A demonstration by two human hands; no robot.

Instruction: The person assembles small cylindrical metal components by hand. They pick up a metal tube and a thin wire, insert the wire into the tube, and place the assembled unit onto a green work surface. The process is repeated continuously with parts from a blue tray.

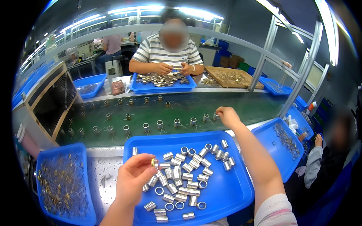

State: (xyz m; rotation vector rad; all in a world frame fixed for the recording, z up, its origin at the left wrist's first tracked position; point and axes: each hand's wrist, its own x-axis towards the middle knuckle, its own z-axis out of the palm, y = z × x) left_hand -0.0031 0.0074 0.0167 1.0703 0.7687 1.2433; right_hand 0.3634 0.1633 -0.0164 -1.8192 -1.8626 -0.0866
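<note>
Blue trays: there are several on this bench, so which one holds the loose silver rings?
The big middle tray, right before the person, between both forearms. The left tray holds thin brass-tipped wire pieces; the right tray holds small dark parts.

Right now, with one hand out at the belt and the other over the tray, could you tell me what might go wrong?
1. The left hand pinches a small brass piece only at the fingertips; it could slip into the loose metal sleeves below.
2. The right hand reaches to a sleeve on the green conveyor belt; a nudge might tip the neighbouring sleeve.
3. The right forearm crosses the blue tray and could sweep sleeves off.
</note>
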